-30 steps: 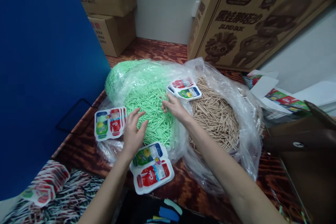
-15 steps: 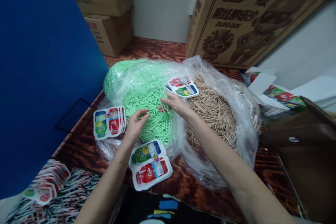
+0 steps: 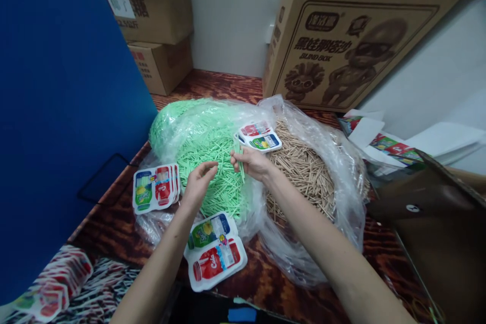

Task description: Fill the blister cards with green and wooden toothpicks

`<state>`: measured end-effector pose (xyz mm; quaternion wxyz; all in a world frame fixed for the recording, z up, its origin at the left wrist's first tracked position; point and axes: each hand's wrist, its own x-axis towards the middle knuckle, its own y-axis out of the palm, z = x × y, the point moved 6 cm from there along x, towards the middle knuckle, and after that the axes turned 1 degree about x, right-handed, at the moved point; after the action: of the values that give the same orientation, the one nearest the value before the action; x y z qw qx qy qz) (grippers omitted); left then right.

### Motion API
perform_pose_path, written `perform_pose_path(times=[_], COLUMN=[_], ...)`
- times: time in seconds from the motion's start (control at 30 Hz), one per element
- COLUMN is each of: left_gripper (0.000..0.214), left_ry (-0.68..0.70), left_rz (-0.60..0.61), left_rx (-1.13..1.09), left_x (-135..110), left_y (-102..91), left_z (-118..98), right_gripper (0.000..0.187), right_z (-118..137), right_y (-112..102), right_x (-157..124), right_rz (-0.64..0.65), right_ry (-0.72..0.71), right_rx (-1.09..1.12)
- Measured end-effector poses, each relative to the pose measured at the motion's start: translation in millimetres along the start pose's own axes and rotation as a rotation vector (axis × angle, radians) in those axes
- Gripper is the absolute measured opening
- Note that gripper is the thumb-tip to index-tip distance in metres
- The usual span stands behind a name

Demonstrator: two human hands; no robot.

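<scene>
My right hand [image 3: 253, 162] is closed on a few thin green sticks [image 3: 242, 169], held upright above the heap of green sticks [image 3: 224, 192] in a clear plastic bag. My left hand [image 3: 200, 182] hovers over the left part of that heap, thumb and forefinger curved with a gap between them. Just beyond my right hand lie cola-and-lemon printed packs [image 3: 261, 136]. Another stack of these packs [image 3: 152, 190] rests left of my left hand. Nearest to me, below the heap, a further printed pack [image 3: 216, 253] lies face up on the table.
A clear bag of tan sticks [image 3: 304, 172] lies to the right. Cardboard boxes [image 3: 159, 10] and a large blind-box carton [image 3: 341, 55] stand behind. A blue panel [image 3: 68, 86] borders the left side. Many more packs [image 3: 64, 273] sit at lower left, and an open brown carton [image 3: 429, 228] at right.
My right hand has come up from the heap's surface with green sticks showing more clearly in its fingers. My left hand stays near the same spot. The camera view has tilted up slightly.
</scene>
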<state>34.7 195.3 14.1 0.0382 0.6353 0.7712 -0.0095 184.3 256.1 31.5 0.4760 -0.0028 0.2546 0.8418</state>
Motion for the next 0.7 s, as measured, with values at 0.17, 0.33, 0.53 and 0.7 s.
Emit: perform_pose_path(times=[0.17, 0.33, 0.53, 0.7], left_gripper=[0.044, 0.035, 0.032, 0.028], left_ry=[-0.013, -0.026, 0.007, 0.008], left_rz=[-0.003, -0.006, -0.105, 0.045], left_rx=[-0.206, -0.249, -0.224, -0.068], left_x=[16.2, 27.9, 30.7, 20.1], left_y=[13.3, 24.1, 4.5, 19.2], left_z=[-9.2, -4.3, -0.8, 1.1], right_gripper=[0.025, 0.021, 0.022, 0.011], right_z=[-23.9, -39.5, -50.5, -57.4], right_y=[16.6, 18.6, 4.4, 1.7], right_x=[-12.3, -18.7, -32.9, -34.1], right_rz=[0.117, 0.067, -0.073, -0.147], right_ry=[0.091, 0.077, 0.065, 0.075], right_rx=[0.004, 0.024, 0.117, 0.211])
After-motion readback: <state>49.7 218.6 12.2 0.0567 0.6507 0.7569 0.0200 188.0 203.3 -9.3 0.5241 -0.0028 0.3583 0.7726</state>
